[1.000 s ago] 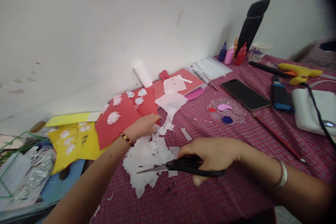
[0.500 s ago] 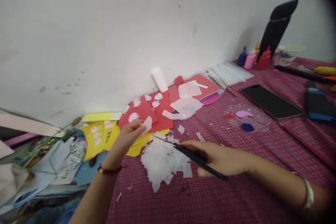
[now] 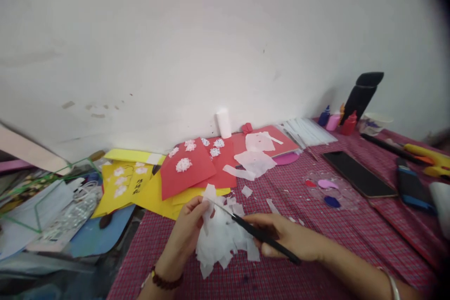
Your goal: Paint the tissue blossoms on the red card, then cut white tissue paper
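Between the thumb and fingers of my left hand [image 3: 191,220] is a small piece of white tissue paper [image 3: 210,192]. My right hand [image 3: 286,236] grips a pair of black-handled scissors [image 3: 255,232], whose tip points left and reaches the edge of the held piece. Whether the blades are apart I cannot make out. Beneath both hands lies a heap of cut white paper pieces [image 3: 221,239] on the checked red cloth [image 3: 281,281]. A loose white scrap [image 3: 247,191] rests just beyond the heap.
Red cards with white blossoms [image 3: 188,168] and yellow painted cards [image 3: 123,180] lie behind, to the left. On the right are a paint palette [image 3: 330,190], a phone [image 3: 358,173], paint bottles [image 3: 348,123] and a yellow glue gun [image 3: 427,157]. The wall [image 3: 193,47] bounds the back.
My left hand has come nearer the scissors, bringing the paper piece to the blade tip above the heap. The camera view has tilted up, so the table sits lower.
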Tool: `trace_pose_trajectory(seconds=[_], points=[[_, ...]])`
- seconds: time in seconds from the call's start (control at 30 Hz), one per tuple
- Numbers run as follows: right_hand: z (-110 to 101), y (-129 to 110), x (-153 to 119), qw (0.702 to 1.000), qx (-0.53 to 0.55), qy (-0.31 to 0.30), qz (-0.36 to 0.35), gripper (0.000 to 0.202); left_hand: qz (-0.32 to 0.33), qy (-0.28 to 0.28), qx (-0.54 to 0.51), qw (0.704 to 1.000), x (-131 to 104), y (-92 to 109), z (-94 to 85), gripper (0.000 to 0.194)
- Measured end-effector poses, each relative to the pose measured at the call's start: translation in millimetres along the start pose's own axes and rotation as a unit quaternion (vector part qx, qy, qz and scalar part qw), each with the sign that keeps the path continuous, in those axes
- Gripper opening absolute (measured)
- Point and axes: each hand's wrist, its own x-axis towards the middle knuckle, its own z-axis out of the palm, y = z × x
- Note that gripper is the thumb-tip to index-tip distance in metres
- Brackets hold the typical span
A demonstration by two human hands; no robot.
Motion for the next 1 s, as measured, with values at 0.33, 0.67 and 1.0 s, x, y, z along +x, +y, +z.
trace_pose_trajectory(seconds=[0.33,0.67,1.0], points=[[4,1,3,1.000,-0.010,0.022,0.012,0.067,-0.021,0.022,-0.001,1.000,-6,1,9.2,0.028],[5,3,3,0.999,0.004,0.034,0.029,0.060,-0.028,0.027,0.007,0.999,-5,-3,7.4,0.028],[-3,16,-2,0.996,-0.010,0.043,0.076,0.063,-0.065,-0.056,0.056,0.995,-12,18,-20.2,0.027]])
